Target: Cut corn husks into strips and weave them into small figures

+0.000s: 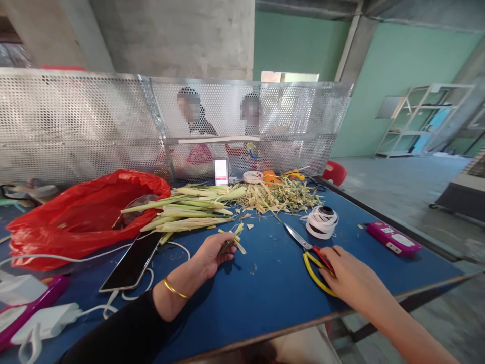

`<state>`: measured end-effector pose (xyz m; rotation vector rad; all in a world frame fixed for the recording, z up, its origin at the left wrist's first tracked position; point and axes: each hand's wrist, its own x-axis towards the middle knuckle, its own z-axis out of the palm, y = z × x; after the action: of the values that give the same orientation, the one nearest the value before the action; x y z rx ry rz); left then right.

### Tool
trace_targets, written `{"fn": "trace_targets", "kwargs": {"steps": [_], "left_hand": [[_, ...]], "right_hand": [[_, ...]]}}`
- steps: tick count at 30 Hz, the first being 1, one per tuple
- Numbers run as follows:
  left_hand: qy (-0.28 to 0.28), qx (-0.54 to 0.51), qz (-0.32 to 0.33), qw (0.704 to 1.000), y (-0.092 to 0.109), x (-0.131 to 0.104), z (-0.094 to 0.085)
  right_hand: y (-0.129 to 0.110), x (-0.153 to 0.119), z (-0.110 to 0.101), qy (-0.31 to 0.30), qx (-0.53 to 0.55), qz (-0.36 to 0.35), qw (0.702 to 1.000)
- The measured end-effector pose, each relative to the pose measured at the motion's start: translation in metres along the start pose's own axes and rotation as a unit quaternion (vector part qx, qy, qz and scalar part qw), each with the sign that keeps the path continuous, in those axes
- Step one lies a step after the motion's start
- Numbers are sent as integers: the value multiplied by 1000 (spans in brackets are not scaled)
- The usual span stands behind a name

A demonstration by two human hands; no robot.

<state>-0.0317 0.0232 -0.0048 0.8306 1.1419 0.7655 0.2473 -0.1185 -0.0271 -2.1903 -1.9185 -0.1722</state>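
My left hand (pixel 207 254), a gold bangle at its wrist, is closed in a pinch on a few short pale-yellow plant strips (pixel 239 244) over the blue table. My right hand (pixel 346 277) grips the scissors (pixel 299 235) by the handles, which are red and yellow. Their blades point away and to the left, towards the plant scraps. Beyond my left hand lies a bundle of long pale-green stalks (pixel 189 208). A heap of short, shredded scraps (pixel 282 196) sits to the right of it. A white roll (pixel 322 222) stands just past the scissors.
A red plastic bag (pixel 56 215) lies open at the left, near a phone (pixel 131 265) with a white cable. White plugs and a purple power strip (pixel 45 308) occupy the near left. A purple device (pixel 393 238) is at the right edge. Behind a perforated metal screen (pixel 94 121) are two people.
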Motion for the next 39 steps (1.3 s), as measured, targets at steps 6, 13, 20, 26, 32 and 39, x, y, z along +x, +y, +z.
{"fn": "trace_targets", "kwargs": {"steps": [6,13,20,26,32,39], "left_hand": [[-18,-5,-4,1000,4,-6,1],[-37,-15,0,999,4,-2,-2],[-43,4,39,998,-1,-1,-1],[-11,-12,81,997,-2,-4,0],[-7,0,86,996,-1,-5,1],[-8,24,97,995,-4,-4,2]], "right_hand": [[16,2,4,-64,40,13,997],[5,14,-19,-164,465,144,858],[-52,-16,-12,-335,849,102,395],[-88,-13,-4,-371,891,78,251],[-91,-6,2,-373,896,92,222],[-90,-8,3,-382,891,108,222]]}}
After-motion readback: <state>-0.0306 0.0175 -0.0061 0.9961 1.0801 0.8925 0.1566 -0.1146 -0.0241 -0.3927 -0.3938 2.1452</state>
